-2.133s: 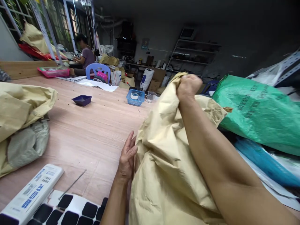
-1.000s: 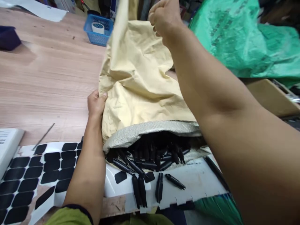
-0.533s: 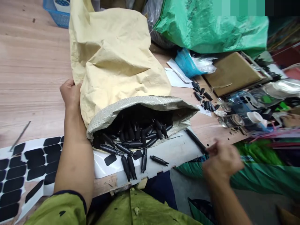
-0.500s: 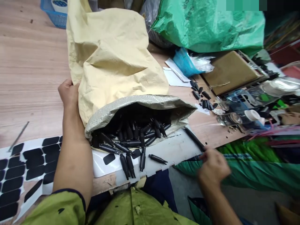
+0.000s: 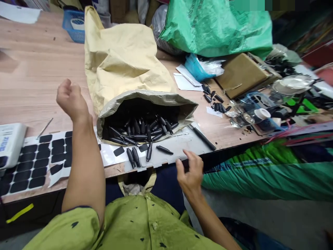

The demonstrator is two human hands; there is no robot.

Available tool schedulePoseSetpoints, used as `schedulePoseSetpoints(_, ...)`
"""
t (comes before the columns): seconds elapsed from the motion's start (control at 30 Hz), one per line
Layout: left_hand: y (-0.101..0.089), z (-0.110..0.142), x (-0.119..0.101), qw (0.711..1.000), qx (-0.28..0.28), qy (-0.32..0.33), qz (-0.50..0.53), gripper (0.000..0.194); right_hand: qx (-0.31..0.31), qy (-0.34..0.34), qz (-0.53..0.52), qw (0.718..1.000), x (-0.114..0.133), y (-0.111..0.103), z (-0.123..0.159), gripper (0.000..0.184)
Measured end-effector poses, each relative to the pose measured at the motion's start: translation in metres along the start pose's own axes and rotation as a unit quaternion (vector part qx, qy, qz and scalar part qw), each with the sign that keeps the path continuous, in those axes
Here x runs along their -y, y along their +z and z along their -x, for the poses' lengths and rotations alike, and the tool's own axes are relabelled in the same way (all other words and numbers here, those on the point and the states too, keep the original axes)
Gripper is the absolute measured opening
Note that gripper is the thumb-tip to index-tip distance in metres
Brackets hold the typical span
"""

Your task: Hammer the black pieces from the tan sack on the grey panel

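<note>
My left hand [image 5: 72,99] is over the table just left of the tan sack [image 5: 130,62], its fingers curled in and nothing visible in them. The sack lies on its side with its mouth towards me. Many slim black plastic pieces [image 5: 142,128] fill its opening. Several have spilled out in front, one of them a lone black piece [image 5: 164,150] near the table edge. My right hand [image 5: 191,170] is at the front edge with its fingers apart, holding nothing. A black-handled knife [image 5: 204,138] lies on the white sheet [image 5: 179,142] beyond it.
Black rounded stickers [image 5: 22,165] on sheets and a white box [image 5: 11,146] are at left. On the right are small black parts [image 5: 218,107], a blue basket [image 5: 196,69], a cardboard box [image 5: 241,74] and clear bottles [image 5: 247,118]. A green bag [image 5: 215,27] stands behind.
My left hand has come off the sack's side and sits left of it. My right hand has let go of the black-handled knife and moved left, its fingers opening. The view has shifted.
</note>
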State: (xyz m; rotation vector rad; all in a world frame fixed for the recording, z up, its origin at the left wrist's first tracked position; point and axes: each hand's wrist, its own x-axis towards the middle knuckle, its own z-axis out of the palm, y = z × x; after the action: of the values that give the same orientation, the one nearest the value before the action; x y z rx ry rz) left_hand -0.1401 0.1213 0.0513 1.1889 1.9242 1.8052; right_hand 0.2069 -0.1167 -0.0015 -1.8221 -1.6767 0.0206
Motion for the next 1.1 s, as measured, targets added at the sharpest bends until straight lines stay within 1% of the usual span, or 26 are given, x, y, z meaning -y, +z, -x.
schedulePoseSetpoints(0.03, -0.007, 0.024, -0.016, 0.999, -0.053, -0.003, 0.006, 0.04, 0.016, -0.016, 0.0, 1.0, 0.011, 0.005, -0.005, 0.047)
schedulePoseSetpoints(0.07, -0.014, 0.054, -0.032, 0.997, -0.078, 0.026, 0.008, 0.038, 0.04, -0.03, 0.001, 0.999, 0.023, 0.012, -0.007, 0.051)
schedulePoseSetpoints(0.1, -0.023, 0.086, -0.044, 0.995, -0.078, 0.064, 0.001, 0.037, 0.073, -0.036, 0.005, 0.997, 0.035, 0.019, -0.007, 0.055)
schedulePoseSetpoints(0.13, -0.032, 0.12, -0.052, 0.994, -0.044, 0.095, -0.021, 0.038, 0.099, -0.039, 0.01, 0.994, 0.046, 0.026, -0.005, 0.057)
schedulePoseSetpoints(0.17, -0.041, 0.153, -0.055, 0.99, 0.019, 0.123, -0.06, 0.038, 0.118, -0.043, 0.017, 0.992, 0.057, 0.033, -0.002, 0.058)
schedulePoseSetpoints(0.23, -0.057, 0.208, -0.049, 0.967, 0.145, 0.164, -0.132, 0.042, 0.13, -0.056, 0.029, 0.989, 0.073, 0.045, 0.003, 0.061)
schedulePoseSetpoints(0.27, -0.063, 0.227, -0.041, 0.95, 0.2, 0.179, -0.162, 0.045, 0.13, -0.058, 0.031, 0.989, 0.078, 0.049, 0.005, 0.063)
schedulePoseSetpoints(0.3, -0.067, 0.24, -0.033, 0.93, 0.253, 0.191, -0.188, 0.049, 0.127, -0.057, 0.032, 0.99, 0.081, 0.053, 0.004, 0.063)
schedulePoseSetpoints(0.33, -0.068, 0.248, -0.025, 0.912, 0.289, 0.204, -0.209, 0.05, 0.126, -0.057, 0.031, 0.99, 0.083, 0.056, 0.003, 0.061)
schedulePoseSetpoints(0.4, -0.065, 0.251, -0.015, 0.888, 0.328, 0.226, -0.231, 0.049, 0.125, -0.057, 0.026, 0.99, 0.084, 0.059, -0.001, 0.056)
schedulePoseSetpoints(0.47, -0.058, 0.245, -0.012, 0.879, 0.335, 0.244, -0.237, 0.046, 0.128, -0.058, 0.02, 0.99, 0.083, 0.06, -0.005, 0.054)
schedulePoseSetpoints(0.57, -0.05, 0.234, -0.014, 0.868, 0.341, 0.263, -0.247, 0.044, 0.128, -0.068, 0.014, 0.989, 0.082, 0.06, -0.008, 0.052)
schedulePoseSetpoints(0.7, -0.047, 0.226, -0.014, 0.851, 0.335, 0.277, -0.294, 0.041, 0.117, -0.1, 0.002, 0.988, 0.077, 0.061, -0.007, 0.047)
schedulePoseSetpoints(0.83, -0.046, 0.226, -0.012, 0.836, 0.326, 0.298, -0.327, 0.04, 0.102, -0.105, -0.021, 0.989, 0.072, 0.063, -0.008, 0.043)
schedulePoseSetpoints(0.97, -0.047, 0.228, -0.013, 0.829, 0.312, 0.31, -0.345, 0.039, 0.082, -0.109, -0.047, 0.99, 0.069, 0.058, -0.008, 0.048)
schedulePoseSetpoints(1.1, -0.047, 0.228, -0.013, 0.831, 0.304, 0.316, -0.343, 0.038, 0.067, -0.106, -0.051, 0.991, 0.062, 0.052, -0.001, 0.053)
